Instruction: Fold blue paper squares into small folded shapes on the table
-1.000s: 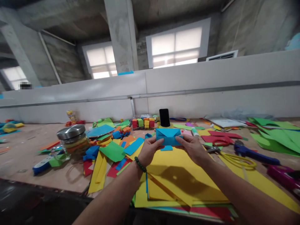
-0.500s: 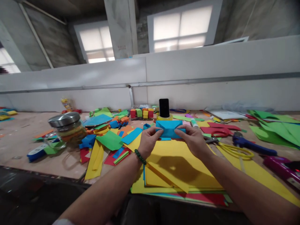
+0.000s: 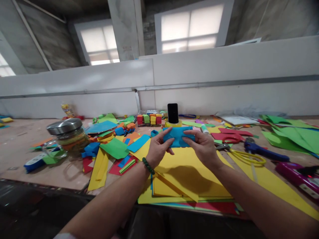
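A folded blue paper point(image 3: 178, 136) is held up between both hands, above a stack of yellow sheets point(image 3: 184, 176). My left hand point(image 3: 159, 146), with a dark green bead bracelet on the wrist, grips the paper's left end between thumb and fingers. At the right end, my right hand point(image 3: 203, 146) pinches the same paper, its index finger lying along the front. The shadow of the hands falls on the yellow sheets.
On the left are a lidded glass jar point(image 3: 71, 136) and a blue-and-white tool point(image 3: 40, 161). A phone point(image 3: 172, 113) stands upright behind. Rightward lie yellow-handled scissors point(image 3: 249, 157), red-handled scissors point(image 3: 230, 138), blue-handled pliers point(image 3: 267, 153) and a magenta device point(image 3: 296, 176). Coloured paper scraps surround everything.
The blue paper's visible front has changed from showing slanted fold lines to a flatter face. My left fingers have stretched out over it, and the view has shifted slightly.
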A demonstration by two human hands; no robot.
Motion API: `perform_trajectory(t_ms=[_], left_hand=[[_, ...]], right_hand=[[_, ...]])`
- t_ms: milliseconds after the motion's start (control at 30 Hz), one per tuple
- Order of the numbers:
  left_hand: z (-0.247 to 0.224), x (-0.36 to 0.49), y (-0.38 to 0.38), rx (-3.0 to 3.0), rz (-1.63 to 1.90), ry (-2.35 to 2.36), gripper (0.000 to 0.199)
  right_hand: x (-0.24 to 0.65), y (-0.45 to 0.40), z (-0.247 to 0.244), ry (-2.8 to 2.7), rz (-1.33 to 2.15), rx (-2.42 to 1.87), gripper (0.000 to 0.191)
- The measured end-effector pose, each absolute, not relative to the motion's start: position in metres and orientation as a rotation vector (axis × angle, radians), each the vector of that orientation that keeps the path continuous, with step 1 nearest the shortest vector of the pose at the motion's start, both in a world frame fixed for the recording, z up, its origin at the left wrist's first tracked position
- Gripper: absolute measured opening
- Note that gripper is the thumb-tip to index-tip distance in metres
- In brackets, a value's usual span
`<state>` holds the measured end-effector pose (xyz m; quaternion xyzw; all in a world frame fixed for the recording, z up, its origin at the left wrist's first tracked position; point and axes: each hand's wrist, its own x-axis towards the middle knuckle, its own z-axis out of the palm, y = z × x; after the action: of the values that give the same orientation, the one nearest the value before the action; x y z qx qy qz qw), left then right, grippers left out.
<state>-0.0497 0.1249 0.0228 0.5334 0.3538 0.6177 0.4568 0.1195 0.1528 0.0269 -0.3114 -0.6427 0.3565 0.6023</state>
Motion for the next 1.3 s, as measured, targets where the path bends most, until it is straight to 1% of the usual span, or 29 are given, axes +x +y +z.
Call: perform_trajectory(t_ms=[133,200,300,400,567,667,867,1033,1100,1233,1267,1300], left_hand=[[0.024,-0.053,0.124,1.248,1.467,0.828,0.067],[0.024,-0.055,0.125,1.236,1.398,0.802,0.066],[0.022,-0.055,0.126,1.252,1.327,0.804,0.057],[0.020,-0.056,0.129,1.234,1.362,0.845,0.044],[0.019,-0.059,0.132,1.201,1.389,0.842,0.040],[0.019,-0.059,0.132,1.225,1.405,0.835,0.038],[0.019,-0.056,0.132,1.325,1.412,0.890,0.037],[0.018,-0.057,0.134,1.338,1.429,0.907,0.031],[0.018,-0.057,0.134,1.337,1.429,0.913,0.033],[0.020,-0.057,0.131,1.376,1.436,0.897,0.049],[0.021,-0.056,0.130,1.381,1.447,0.880,0.055],[0.022,-0.055,0.129,1.381,1.457,0.863,0.062]], right_hand=[[0.121,0.152,0.030,-1.479,0.948,-0.710,0.042],[0.122,0.152,0.031,-1.487,0.966,-0.714,0.044],[0.124,0.152,0.032,-1.489,0.944,-0.703,0.040],[0.127,0.149,0.034,-1.537,0.975,-0.695,0.035],[0.132,0.144,0.042,-1.752,1.014,-0.709,0.030],[0.129,0.145,0.040,-1.700,0.982,-0.745,0.031],[0.123,0.151,0.030,-1.483,1.030,-0.787,0.031],[0.122,0.150,0.031,-1.478,0.986,-0.834,0.028],[0.120,0.149,0.031,-1.468,0.962,-0.827,0.036],[0.117,0.149,0.031,-1.373,1.028,-0.797,0.078],[0.117,0.150,0.030,-1.355,1.048,-0.799,0.083],[0.117,0.151,0.030,-1.350,1.064,-0.803,0.081]])
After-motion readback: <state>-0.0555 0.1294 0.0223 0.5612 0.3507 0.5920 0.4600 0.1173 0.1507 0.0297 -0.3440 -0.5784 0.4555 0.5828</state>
